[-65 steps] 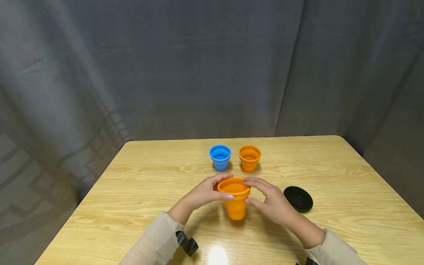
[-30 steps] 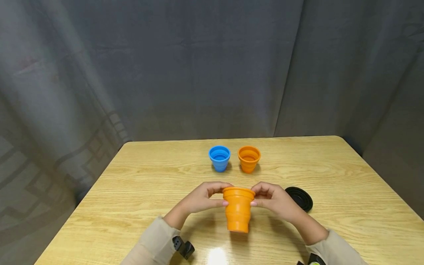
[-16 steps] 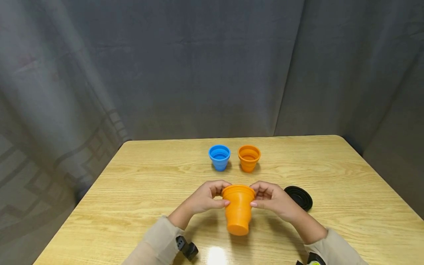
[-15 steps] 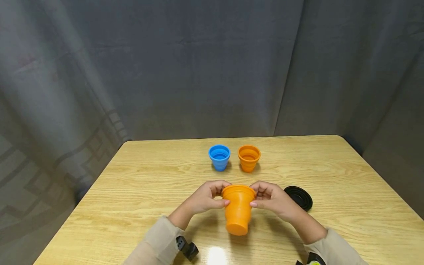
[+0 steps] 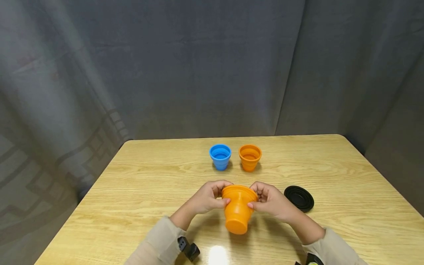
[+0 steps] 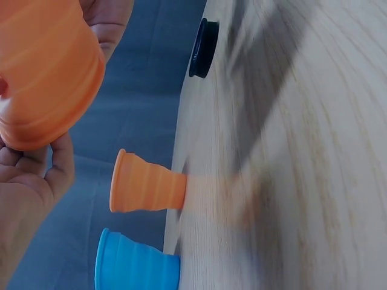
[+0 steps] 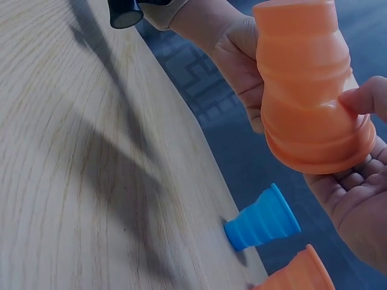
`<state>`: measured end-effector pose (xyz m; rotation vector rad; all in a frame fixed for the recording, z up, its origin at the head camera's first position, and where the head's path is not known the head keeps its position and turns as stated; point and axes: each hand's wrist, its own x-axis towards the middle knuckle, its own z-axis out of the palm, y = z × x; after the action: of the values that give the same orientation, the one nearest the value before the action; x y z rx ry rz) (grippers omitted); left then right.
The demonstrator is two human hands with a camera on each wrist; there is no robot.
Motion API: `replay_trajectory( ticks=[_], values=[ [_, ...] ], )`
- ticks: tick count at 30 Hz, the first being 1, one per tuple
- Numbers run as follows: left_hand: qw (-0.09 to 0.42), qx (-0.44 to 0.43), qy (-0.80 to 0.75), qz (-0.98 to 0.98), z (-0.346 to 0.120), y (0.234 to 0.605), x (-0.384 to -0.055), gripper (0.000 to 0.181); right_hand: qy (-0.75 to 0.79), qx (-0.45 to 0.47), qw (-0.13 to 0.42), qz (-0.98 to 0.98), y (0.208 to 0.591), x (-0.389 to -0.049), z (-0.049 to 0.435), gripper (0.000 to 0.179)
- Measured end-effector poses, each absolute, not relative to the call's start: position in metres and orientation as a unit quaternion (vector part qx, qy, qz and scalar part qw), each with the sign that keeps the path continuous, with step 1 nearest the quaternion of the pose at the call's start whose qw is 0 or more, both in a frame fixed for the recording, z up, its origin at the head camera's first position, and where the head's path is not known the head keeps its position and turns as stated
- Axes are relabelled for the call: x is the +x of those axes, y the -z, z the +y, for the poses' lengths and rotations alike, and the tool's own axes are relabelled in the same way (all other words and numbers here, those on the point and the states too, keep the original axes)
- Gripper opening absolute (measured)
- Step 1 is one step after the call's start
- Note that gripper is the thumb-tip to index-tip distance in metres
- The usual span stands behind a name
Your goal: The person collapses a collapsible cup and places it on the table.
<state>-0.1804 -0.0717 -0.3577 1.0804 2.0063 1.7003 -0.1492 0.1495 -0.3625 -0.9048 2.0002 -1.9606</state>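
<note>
Left hand (image 5: 208,198) is pinching the large orange cup (image 5: 239,208) at 9 o'clock, right hand (image 5: 273,202) is pinching it at 3, cup is hanging tilted above the tabletop (image 5: 149,180), base pointing to 6, with blue cup (image 5: 220,158) sitting at its 11, smaller orange cup (image 5: 250,159) at 12, black disc (image 5: 299,198) at 3.

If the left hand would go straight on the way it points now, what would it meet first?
The left hand would first push into the orange cup it grips; beyond that, probably the right hand, though depth is unclear.
</note>
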Motion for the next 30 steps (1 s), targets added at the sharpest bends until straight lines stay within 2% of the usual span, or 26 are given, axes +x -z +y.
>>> replay_trajectory(
  ticks=[13, 22, 26, 30],
  values=[
    [0.125, 0.367, -0.590, 0.708, -0.0697, 0.3594, -0.1783, 0.027, 0.670, -0.315, 0.086, 0.666, 0.3637, -0.1480, 0.1458, 0.014],
    [0.114, 0.348, -0.591, 0.719, -0.0680, 0.3594, -0.1806, 0.022, 0.664, -0.285, 0.077, 0.687, 0.3603, -0.1470, 0.1428, 0.011],
    [0.109, 0.316, -0.586, 0.738, -0.0675, 0.3589, -0.1816, 0.023, 0.678, -0.282, 0.085, 0.673, 0.3578, -0.1475, 0.1446, 0.018],
    [0.089, 0.303, -0.586, 0.746, -0.0665, 0.3604, -0.1844, 0.024, 0.716, -0.322, 0.106, 0.611, 0.3580, -0.1486, 0.1466, 0.027]
  ],
)
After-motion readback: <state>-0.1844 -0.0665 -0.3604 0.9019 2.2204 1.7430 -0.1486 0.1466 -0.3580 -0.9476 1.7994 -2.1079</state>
